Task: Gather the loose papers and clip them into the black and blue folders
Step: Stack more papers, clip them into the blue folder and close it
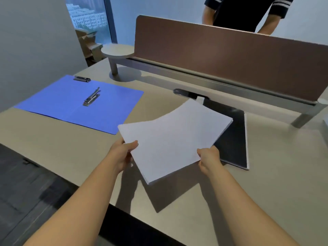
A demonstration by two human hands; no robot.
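Note:
A stack of white papers (170,139) hangs tilted above the desk, casting a shadow below it. My left hand (122,153) grips its near left edge, thumb on top. My right hand (207,157) grips its near right edge. The blue folder (71,102) lies open and flat at the left, with a metal clip (91,97) in its middle and a second clip (82,79) at its far edge. The black folder (234,139) lies on the desk to the right, mostly hidden behind the stack.
A brown partition screen (221,55) runs along the desk's far side, with a person standing behind it. A small round shelf on a post (117,52) stands at the far left. A cable slot (186,94) sits beyond the black folder. The desk's near edge (124,208) drops to dark floor.

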